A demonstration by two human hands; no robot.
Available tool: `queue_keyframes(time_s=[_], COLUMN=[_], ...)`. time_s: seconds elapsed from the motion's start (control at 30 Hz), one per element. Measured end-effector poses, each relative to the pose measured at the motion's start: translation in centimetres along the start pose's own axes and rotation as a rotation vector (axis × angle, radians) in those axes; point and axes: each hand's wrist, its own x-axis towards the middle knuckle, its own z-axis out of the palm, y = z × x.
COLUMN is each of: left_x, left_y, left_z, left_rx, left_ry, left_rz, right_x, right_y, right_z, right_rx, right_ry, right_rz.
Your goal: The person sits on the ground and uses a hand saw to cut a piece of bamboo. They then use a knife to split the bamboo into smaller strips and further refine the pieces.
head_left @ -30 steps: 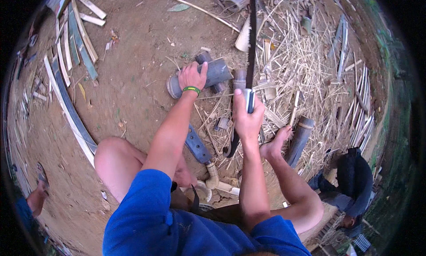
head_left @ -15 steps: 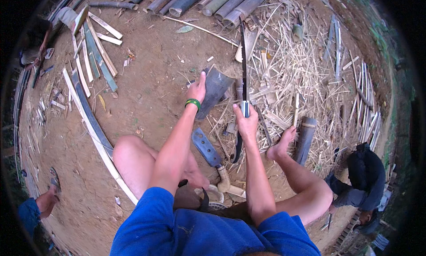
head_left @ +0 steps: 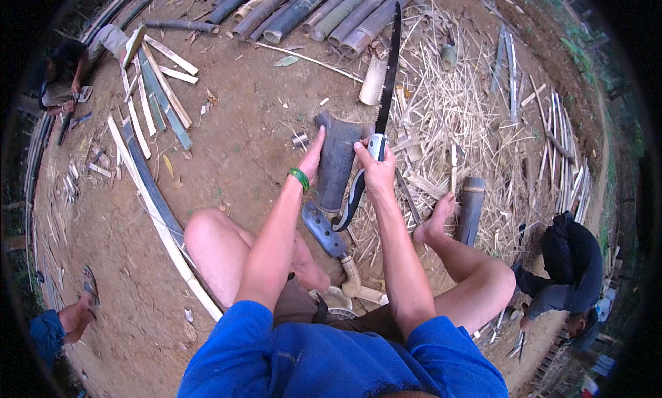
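Observation:
My left hand [head_left: 312, 158], with a green band on the wrist, grips the left side of a short dark bamboo section [head_left: 336, 165]. Its thumb lies along the bamboo, and the other fingers are mostly hidden. In my right hand [head_left: 378, 172] is a hand saw [head_left: 391, 70] with a long black toothed blade and a white and black handle. The blade points away from me, tilted slightly right, and the handle is close beside the bamboo. Below the bamboo lies a dark blade with round holes [head_left: 324, 230] and a bamboo handle [head_left: 351, 274].
Bamboo poles [head_left: 303, 10] lie across the far side. Pale shavings [head_left: 441, 115] cover the right ground. A cut bamboo piece [head_left: 472, 208] lies by my right foot [head_left: 436, 217]. Long split strips [head_left: 155, 208] lie left. Other people sit or crouch at far left [head_left: 65, 74] and right [head_left: 576, 260].
The bamboo section has turned more in line with my body. My right hand has moved left and farther away, bringing the saw handle close to it; the blade now leans right.

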Motion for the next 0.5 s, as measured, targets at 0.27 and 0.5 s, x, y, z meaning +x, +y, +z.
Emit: queue_keyframes(time_s=[0.27, 0.5], left_x=[-2.4, -0.4], left_y=[-4.5, -4.7], left_z=[1.6, 0.4], left_rx=[0.235, 0.408], left_ry=[-0.086, -0.003], left_rz=[0.237, 0.155], right_x=[0.0, 1.1], right_y=[0.4, 2.4], right_z=[0.5, -0.1], right_rx=[0.016, 0.053], right_ry=[0.203, 0.122], right_rz=[0.071, 0.125])
